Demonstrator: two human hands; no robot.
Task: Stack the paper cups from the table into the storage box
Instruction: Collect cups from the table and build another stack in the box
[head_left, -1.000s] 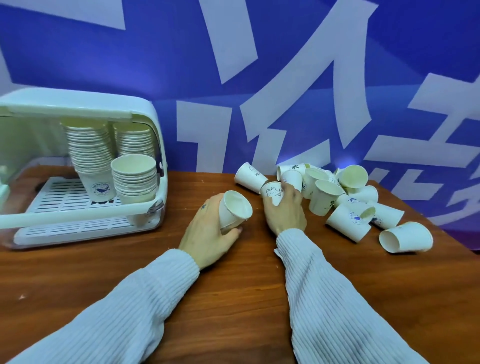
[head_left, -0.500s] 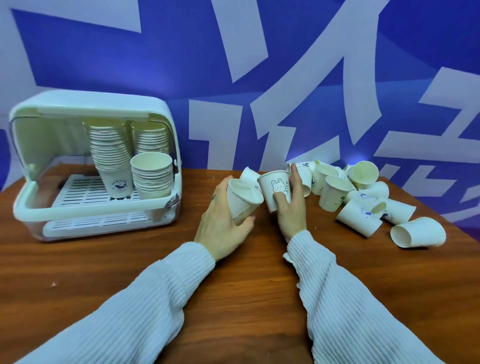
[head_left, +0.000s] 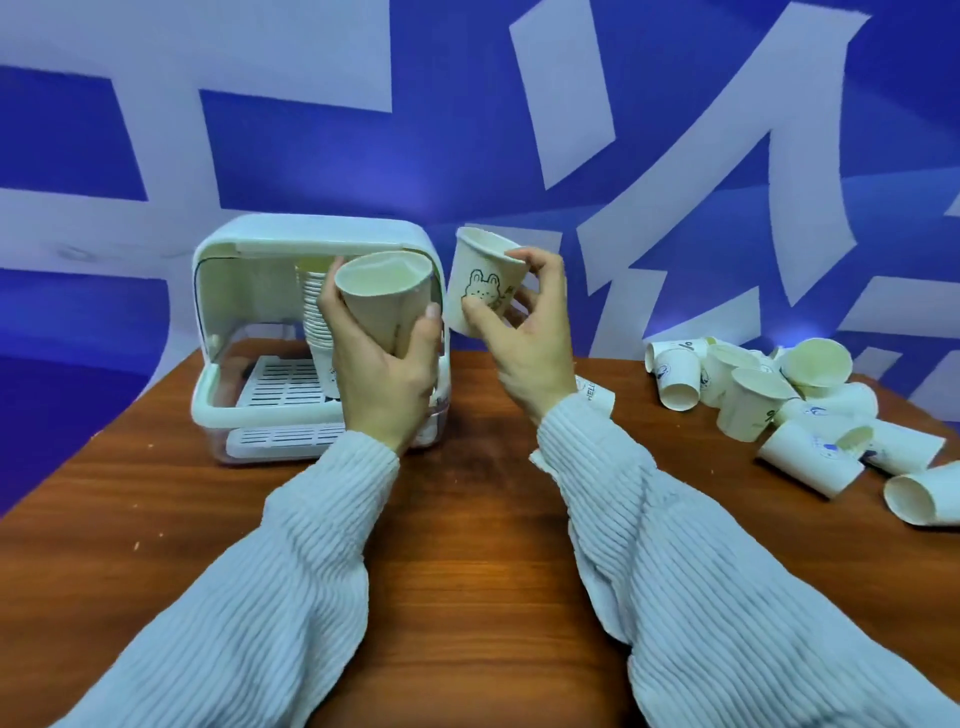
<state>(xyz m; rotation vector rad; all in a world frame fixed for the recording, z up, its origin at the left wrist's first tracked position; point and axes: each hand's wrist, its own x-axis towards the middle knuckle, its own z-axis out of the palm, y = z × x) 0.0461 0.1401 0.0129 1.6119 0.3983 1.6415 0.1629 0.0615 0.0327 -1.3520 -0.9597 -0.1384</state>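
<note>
Blue wall with large white characters behind; wooden bench (head_left: 467, 571) in front. Storage box (head_left: 311, 239) is seen at far left on the bench, lid up, with a tall stack of cups (head_left: 314, 312) inside on the slatted tray.

Left hand (head_left: 384, 374) is wrapped round a plain cup (head_left: 387, 296), held mouth-up in front of the box opening. Right hand (head_left: 530, 338) is pinched on a rabbit-print cup (head_left: 485, 286), tilted, just beside the plain cup but apart from it. Both cups are held clear of the bench.

Loose cups (head_left: 779, 395) are heaped at far right, mostly tipped over.

Step judged: two cups picked up, nesting not yet done. Next move likely calls for the rabbit cup to be righted, lined up over the plain cup's mouth and dropped in, then the pair carried onto a stack in the box.
</note>
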